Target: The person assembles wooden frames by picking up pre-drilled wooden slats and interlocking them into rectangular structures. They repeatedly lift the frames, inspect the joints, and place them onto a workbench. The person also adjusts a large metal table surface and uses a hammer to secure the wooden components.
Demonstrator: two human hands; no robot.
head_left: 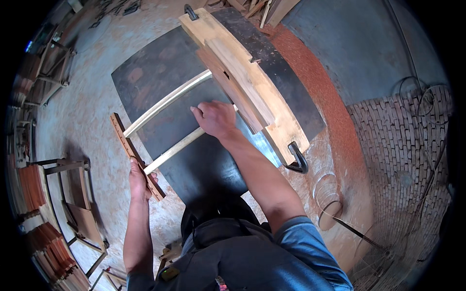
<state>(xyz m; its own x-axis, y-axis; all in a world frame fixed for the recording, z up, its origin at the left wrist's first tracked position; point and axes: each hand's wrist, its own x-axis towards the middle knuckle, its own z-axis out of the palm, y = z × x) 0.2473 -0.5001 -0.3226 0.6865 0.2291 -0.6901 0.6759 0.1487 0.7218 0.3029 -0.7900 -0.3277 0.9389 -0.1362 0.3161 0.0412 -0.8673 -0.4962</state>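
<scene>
Hands first: left hand [139, 180], fingers curled around the near end of a dark reddish drilled rail [136, 156], a short flat bar with a row of small holes along its face, held at the left edge of the work. Right hand [215, 118], knuckles up and fingers bent, closed over the nearer pale slat [174, 150] close to where that slat meets the clamped block; whether the fingertips pinch it or merely press it down cannot be told. Farther pale slat [168, 102], thin and slightly bowed, running roughly parallel to the first, both spanning from the drilled rail on the left to the block on the right, so that rail, slats and block form a ladder-like frame. Stacked wooden block [245, 82], several pale and reddish boards layered together, lying diagonally across the dark work board [145, 77]. Black clamp [297, 157] gripping the near end of the block; second black clamp [191, 11] at the far end. Dusty floor [92, 116] scattered with sawdust around the board. Stacks of reddish timber pieces [46, 252] at lower left, beside a metal-framed stool [68, 179]. Brick wall [403, 160] at right, with loops of wire [412, 89] hanging on it.
</scene>
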